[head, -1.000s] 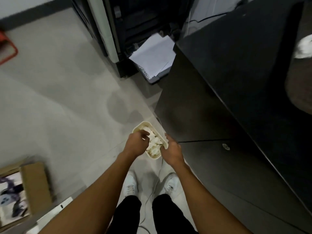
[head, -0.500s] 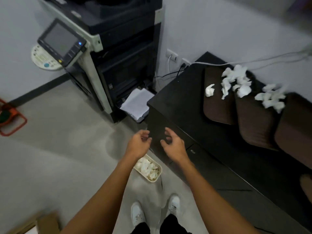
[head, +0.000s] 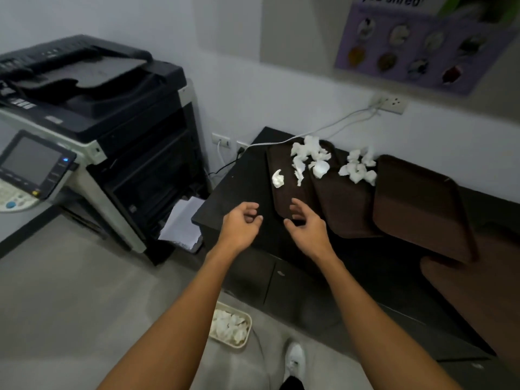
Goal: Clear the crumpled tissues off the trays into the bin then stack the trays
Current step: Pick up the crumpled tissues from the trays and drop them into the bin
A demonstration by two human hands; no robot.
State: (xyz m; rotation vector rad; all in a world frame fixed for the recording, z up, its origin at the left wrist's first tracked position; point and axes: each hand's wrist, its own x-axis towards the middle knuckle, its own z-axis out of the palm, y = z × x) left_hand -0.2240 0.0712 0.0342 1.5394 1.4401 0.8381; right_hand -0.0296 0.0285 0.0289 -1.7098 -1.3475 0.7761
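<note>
Black cabinet [head: 239, 178] is carrying trays [head: 346, 209] — left hand [head: 239, 223] and right hand [head: 306, 229] are hovering empty, relaxed; tissues [head: 309, 156], light and soft, probably suiting 2-finger pinching.

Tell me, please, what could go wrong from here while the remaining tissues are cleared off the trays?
1. The bin on the floor looks nearly full, so another handful of tissues may spill over.
2. It sits close to the shoe and could get kicked.
3. The white cable lies by the far end of the left tray; lifting that tray might snag it.
</note>
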